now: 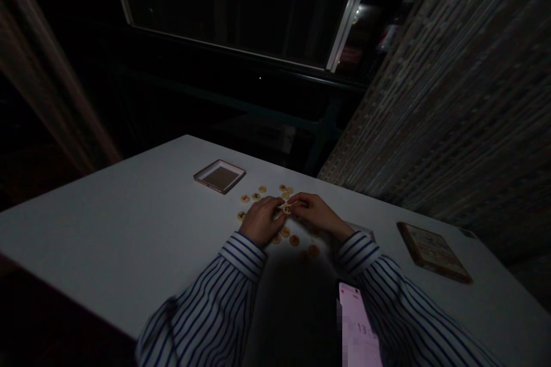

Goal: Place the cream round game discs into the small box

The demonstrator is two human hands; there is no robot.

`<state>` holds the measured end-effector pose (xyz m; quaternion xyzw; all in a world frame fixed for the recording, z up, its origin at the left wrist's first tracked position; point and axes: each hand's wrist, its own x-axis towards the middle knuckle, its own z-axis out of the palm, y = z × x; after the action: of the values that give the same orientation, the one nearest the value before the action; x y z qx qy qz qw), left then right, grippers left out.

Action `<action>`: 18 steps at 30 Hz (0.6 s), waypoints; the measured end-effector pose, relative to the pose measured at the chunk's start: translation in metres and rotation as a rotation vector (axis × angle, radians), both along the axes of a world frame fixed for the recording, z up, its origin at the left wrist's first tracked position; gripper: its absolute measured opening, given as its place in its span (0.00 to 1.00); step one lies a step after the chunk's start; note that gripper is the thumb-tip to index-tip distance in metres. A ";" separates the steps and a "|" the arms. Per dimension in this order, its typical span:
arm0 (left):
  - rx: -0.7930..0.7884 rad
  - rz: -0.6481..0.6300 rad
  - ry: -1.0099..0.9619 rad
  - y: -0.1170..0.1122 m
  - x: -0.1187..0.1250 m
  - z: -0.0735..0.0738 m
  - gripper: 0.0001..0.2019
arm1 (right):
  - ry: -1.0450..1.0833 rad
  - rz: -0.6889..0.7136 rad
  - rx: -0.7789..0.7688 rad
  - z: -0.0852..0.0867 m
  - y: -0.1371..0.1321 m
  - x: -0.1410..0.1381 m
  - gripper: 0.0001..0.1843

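Over the white table, my left hand (263,219) and my right hand (316,213) meet at one round, pale xiangqi piece (286,209) with a dark character on it. The left thumb and fingertips close on the piece from one side. From the other side, the curled right fingers press at its edge. Several more pieces lie flat around the hands: a dark-marked piece (245,198) to the upper left, a pale piece (283,187) behind, and a red-marked piece (294,240) nearer me. My hands partly cover some of them.
An open shallow box tray (220,189) sits on the white table (129,223) at the back left. A patterned flat box (434,249) lies to the right. A lit phone (357,321) is close to my body. A string curtain (413,126) hangs beyond the table's right side.
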<state>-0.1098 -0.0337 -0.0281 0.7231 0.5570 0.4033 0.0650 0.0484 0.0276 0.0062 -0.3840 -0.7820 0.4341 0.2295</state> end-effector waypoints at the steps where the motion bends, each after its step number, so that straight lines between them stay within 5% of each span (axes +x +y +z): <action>1: -0.010 0.016 0.001 0.001 -0.001 -0.001 0.14 | -0.043 0.004 0.063 -0.004 0.002 0.001 0.13; 6: -0.055 0.161 -0.034 0.002 -0.003 -0.004 0.17 | -0.264 0.044 0.296 -0.019 0.004 0.005 0.13; 18: -0.091 0.242 -0.053 0.003 -0.004 -0.003 0.16 | -0.465 0.040 0.396 -0.021 -0.002 -0.002 0.13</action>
<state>-0.1140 -0.0311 -0.0313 0.6360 0.6560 0.4015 0.0634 0.0468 0.0259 -0.0149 -0.4052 -0.8904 0.1784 0.1060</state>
